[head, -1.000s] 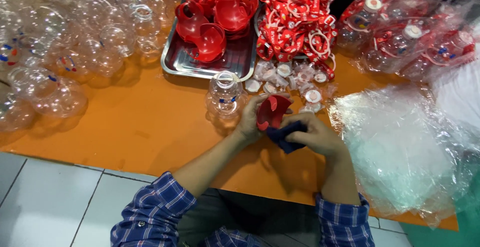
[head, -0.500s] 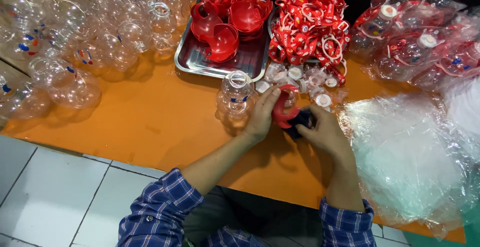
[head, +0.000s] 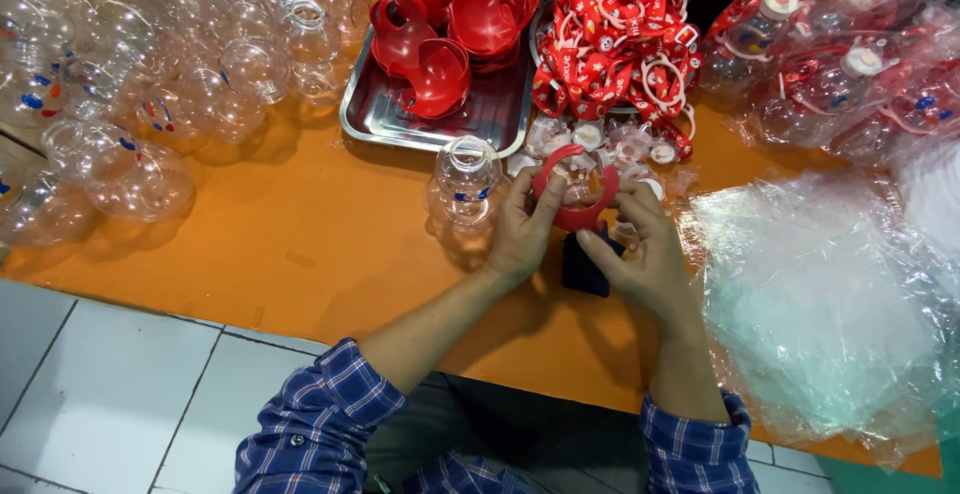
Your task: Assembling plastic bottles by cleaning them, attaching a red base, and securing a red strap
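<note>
— What's the surface?
— An orange table [head: 250,254], with white floor tiles [head: 110,384] at its near edge.
— Biggest things on it?
— A heap of clear plastic bags [head: 830,304] at the right, clear round bottles [head: 150,74] at the left, and bagged bottles [head: 840,74] at the back right. Then a steel tray [head: 372,124] of red cups [head: 440,29], and a pile of red straps [head: 615,39].
— And the hands?
— The left hand [head: 520,234] and right hand [head: 645,259] both grip a red ring [head: 575,189], held just above the table beside a clear bottle [head: 462,182]. Something dark blue [head: 585,269] sits under the right hand, possibly a cloth.
</note>
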